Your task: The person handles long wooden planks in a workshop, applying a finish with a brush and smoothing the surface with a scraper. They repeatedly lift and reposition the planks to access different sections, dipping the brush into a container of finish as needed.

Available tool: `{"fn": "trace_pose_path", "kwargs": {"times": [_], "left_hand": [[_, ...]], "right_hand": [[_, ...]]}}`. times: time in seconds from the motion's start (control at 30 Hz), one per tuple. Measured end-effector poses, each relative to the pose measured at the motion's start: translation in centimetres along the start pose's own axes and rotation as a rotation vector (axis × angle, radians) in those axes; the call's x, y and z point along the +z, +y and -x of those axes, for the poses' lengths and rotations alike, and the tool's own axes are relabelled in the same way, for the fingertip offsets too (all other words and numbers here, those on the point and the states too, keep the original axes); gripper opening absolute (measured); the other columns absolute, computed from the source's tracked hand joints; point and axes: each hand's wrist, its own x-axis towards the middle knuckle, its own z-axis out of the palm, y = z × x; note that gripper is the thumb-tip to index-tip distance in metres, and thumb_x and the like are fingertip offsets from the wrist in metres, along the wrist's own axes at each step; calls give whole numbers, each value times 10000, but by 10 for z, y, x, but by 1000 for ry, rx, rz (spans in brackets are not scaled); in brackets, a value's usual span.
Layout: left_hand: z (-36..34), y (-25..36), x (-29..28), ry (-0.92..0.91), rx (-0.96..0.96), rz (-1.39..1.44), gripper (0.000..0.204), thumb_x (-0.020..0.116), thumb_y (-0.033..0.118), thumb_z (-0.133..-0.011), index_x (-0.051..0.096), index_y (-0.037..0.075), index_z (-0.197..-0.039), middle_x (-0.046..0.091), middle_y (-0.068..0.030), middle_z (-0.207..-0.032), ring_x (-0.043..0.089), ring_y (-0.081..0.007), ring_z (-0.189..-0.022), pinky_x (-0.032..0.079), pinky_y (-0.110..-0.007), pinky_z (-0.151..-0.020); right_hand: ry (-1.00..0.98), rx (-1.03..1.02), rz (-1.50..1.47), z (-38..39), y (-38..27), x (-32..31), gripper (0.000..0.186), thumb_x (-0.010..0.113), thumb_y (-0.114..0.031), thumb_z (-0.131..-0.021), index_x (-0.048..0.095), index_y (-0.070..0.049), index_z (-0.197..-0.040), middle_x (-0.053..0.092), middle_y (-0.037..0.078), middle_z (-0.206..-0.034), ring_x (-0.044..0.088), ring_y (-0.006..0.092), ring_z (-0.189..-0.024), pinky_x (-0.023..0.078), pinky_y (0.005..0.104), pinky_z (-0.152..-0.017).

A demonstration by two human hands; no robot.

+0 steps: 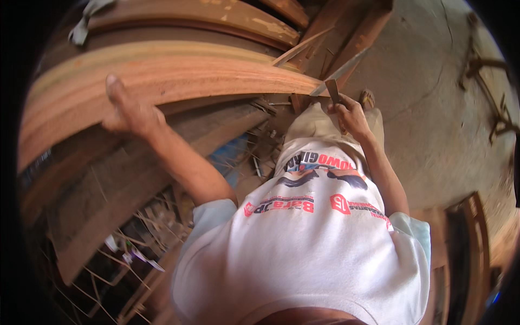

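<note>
Nearest is the person's white T-shirt with pale blue sleeves and red and black print, above beige trousers. Of the hands, the right hand is closed, its fingers curled around a flat, dark brown wooden handle. Just beside that handle, a thin, straight grey metal blade slants across the tapered end of a long, curved, reddish-brown wooden board. The left hand is partly open at the board's near edge, its thumb raised against the broad face; how firmly it grips cannot be told. The board stretches from the far left to just in front of the right hand. Below it lie rough brown planks and thin wooden offcuts. A narrow, pale wooden strip slants over the board's far edge. Farther off are more curved brown boards, a crumpled grey cloth and the grey concrete floor.
</note>
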Motion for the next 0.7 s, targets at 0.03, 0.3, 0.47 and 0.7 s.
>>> {"fn": "trace_pose_path", "kwargs": {"times": [0.03,0.3,0.47,0.7], "left_hand": [[4,9,-1,-43,-51,-73,498,764,136,-902,598,-228,-1199,686,-241,-1162,703,-260,-955,616,-381,-839],[-19,-9,-32,-372,30,42,1073,532,775,-899,223,25,-1601,313,-228,-1578,321,-350,-1476,300,-531,-1218],[-28,-10,-35,-469,51,-32,1168,473,854,-868,115,47,-1632,199,-226,-1631,254,-374,-1508,276,-550,-1232],[-21,-18,-14,-439,190,-32,1205,376,908,-851,119,18,-1621,174,-258,-1628,238,-411,-1506,279,-558,-1231]], "right_hand": [[57,-14,-25,-3,9,9,402,475,-124,-1018,612,18,-1368,726,102,-958,580,83,-553,488,261,-480],[263,-107,-118,-7,63,68,437,521,-84,-973,605,27,-1387,729,109,-930,688,141,-792,551,292,-772],[247,-94,-88,-16,64,77,459,486,-107,-972,605,24,-1396,711,105,-904,687,160,-794,552,318,-792],[330,-125,-79,-33,81,100,405,479,-123,-974,631,42,-1311,738,138,-883,707,180,-763,564,351,-760]]}}
